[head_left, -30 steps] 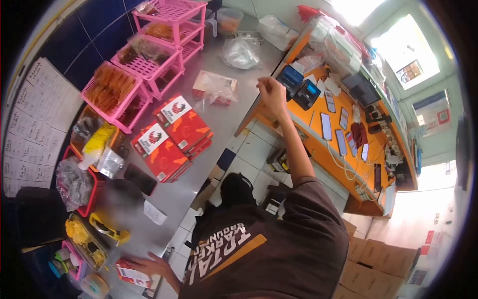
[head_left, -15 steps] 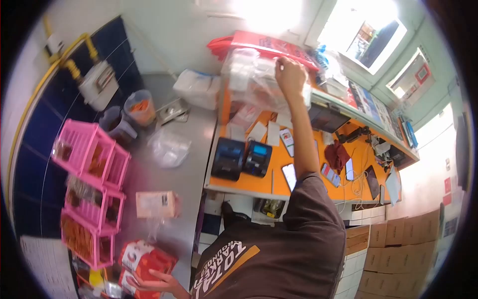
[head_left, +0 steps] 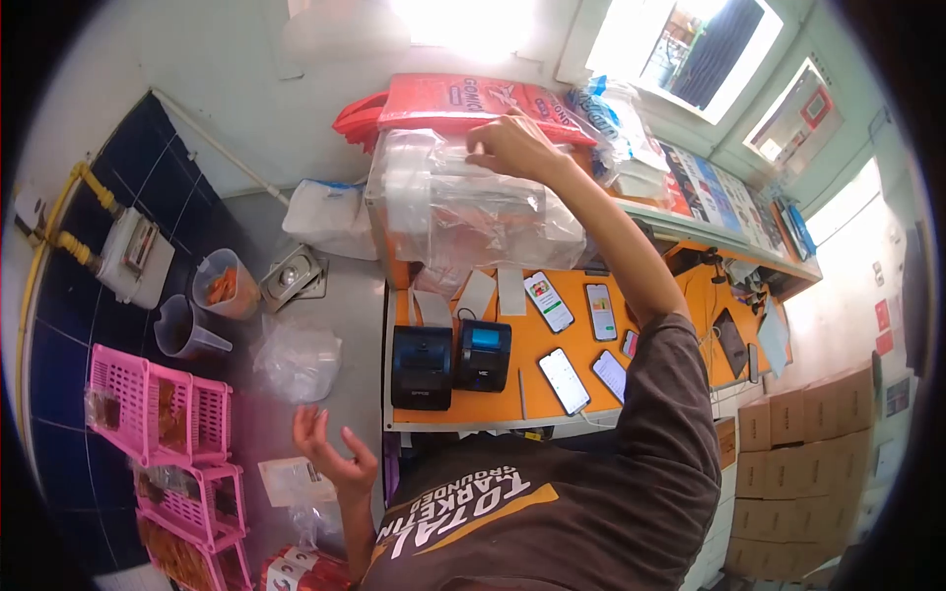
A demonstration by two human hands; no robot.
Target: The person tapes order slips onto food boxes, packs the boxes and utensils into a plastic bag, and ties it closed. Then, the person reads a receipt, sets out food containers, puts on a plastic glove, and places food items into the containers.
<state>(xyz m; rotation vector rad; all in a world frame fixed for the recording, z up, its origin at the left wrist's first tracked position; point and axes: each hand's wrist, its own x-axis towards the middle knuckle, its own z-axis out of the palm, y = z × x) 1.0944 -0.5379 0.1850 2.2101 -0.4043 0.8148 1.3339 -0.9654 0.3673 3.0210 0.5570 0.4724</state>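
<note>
My right hand [head_left: 512, 146] reaches over the shelf, its fingers bent down at the top of a clear plastic bag [head_left: 473, 222] of pale containers, just in front of a red printed package [head_left: 463, 98]. Whether its fingertips grip the plastic is hard to make out. My left hand [head_left: 337, 455] is raised over the metal counter [head_left: 355, 286] with its fingers apart and nothing in it. Beneath and beside it are a small box [head_left: 291, 483] and a crumpled clear bag [head_left: 301, 360]. Red and white boxes [head_left: 301, 569] show at the bottom edge.
Pink baskets [head_left: 163, 404] stand at the left, near two plastic jugs [head_left: 225, 286]. Two black printers [head_left: 424, 366] and several phones [head_left: 564, 381] lie on the orange desk [head_left: 522, 360]. Stacked cardboard boxes [head_left: 808, 463] are at the lower right.
The view has swung towards the shelf. My right hand has moved from near the printers to the bag on the shelf. My left hand has left the red boxes and is raised, fingers apart.
</note>
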